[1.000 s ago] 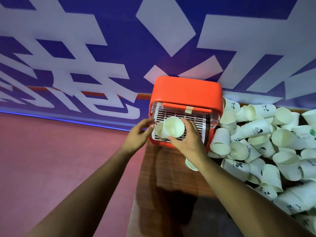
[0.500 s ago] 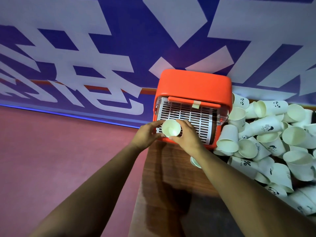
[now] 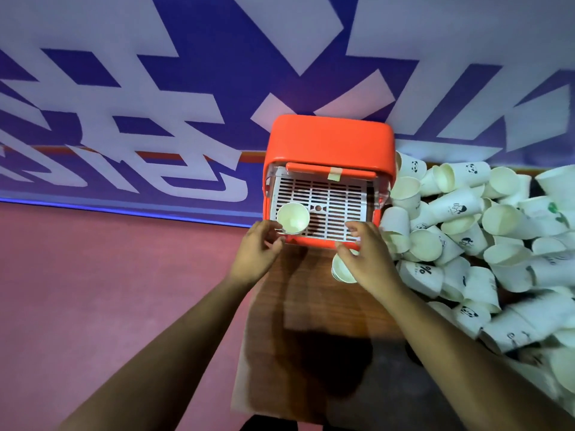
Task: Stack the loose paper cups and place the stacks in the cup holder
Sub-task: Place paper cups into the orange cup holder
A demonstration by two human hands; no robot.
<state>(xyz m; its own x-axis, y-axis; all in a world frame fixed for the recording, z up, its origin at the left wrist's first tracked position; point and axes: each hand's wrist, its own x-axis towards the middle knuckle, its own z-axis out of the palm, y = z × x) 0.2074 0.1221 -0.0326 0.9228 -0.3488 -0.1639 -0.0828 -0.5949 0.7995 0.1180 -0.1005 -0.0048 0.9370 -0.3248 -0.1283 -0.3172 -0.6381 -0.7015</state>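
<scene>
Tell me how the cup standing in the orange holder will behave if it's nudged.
The cup is thin white paper, so probably very light and easy to crush. It stands upright and tapered on the holder's slotted grille, so a nudge would likely tip it, then let it roll.

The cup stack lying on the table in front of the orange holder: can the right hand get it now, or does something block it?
Probably yes. The right hand is open and directly over the cup stack, partly covering it, with nothing between them. The left hand is off beside the cup in the holder.
</scene>
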